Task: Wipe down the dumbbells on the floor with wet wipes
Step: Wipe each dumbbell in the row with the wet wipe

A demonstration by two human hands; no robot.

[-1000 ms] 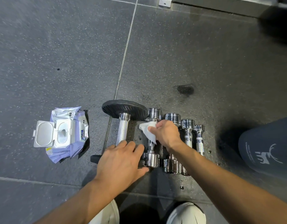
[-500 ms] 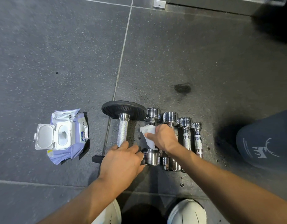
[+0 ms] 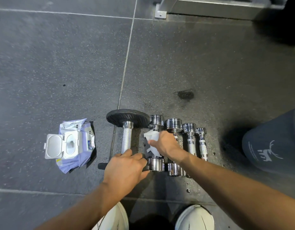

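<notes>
White shoes point(image 3: 194, 218), dark wet spot point(image 3: 185, 94), grey metal frame foot point(image 3: 160, 14).

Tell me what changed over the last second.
The right hand slid the wipe along the chrome dumbbell's handle, away from the person. The left hand stayed on the plate dumbbell's near end; the open wipes pack stayed put.

Bare floor point(image 3: 60, 55) lay open across the upper frame. Dumbbells point(image 3: 174, 146) crowded lower centre, the wipe pack point(image 3: 73, 145) lower left, a knee point(image 3: 274, 146) at right.
</notes>
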